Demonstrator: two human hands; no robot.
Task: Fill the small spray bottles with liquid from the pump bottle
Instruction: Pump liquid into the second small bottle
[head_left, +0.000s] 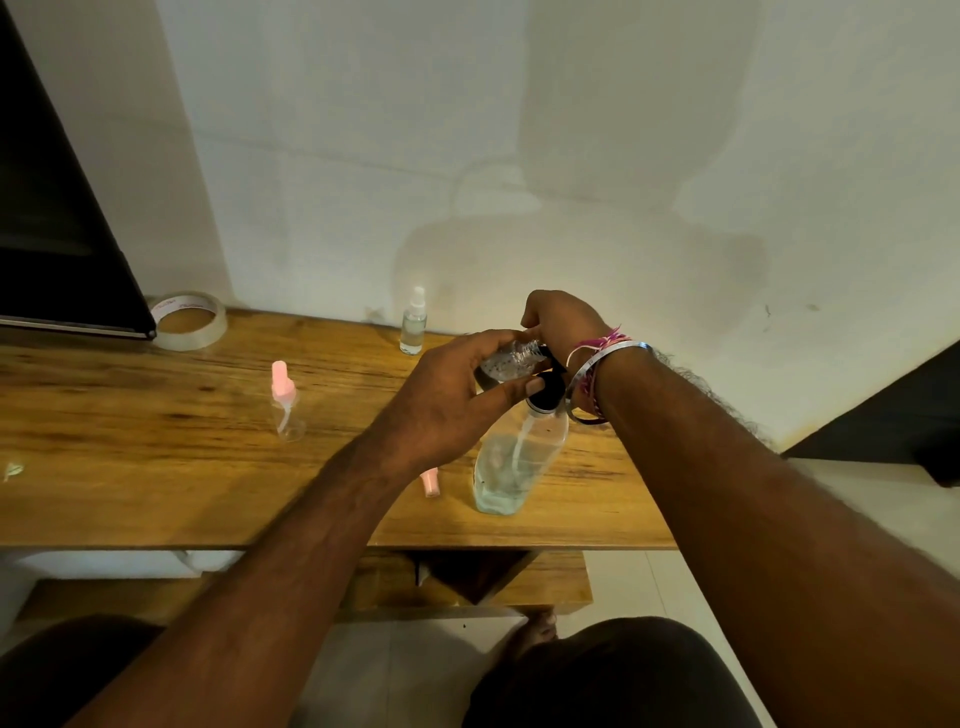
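Observation:
A clear pump bottle (511, 462) with a black pump head stands near the front edge of the wooden table (156, 467), partly filled with pale liquid. My left hand (447, 400) holds a small clear spray bottle (511, 358), uncapped and tilted, with its mouth at the pump's spout. My right hand (561, 325) curls over the black pump head from above. A pink spray cap (430, 482) lies on the table beside the pump bottle. Another small bottle with a pink sprayer (284, 402) stands to the left. A white-capped spray bottle (414, 322) holding liquid stands by the wall.
A roll of clear tape (189, 319) lies at the back left beside a dark screen (57, 208). A white wall runs behind the table. A lower wooden shelf (467, 582) sits under the tabletop, and my knees are below the front edge.

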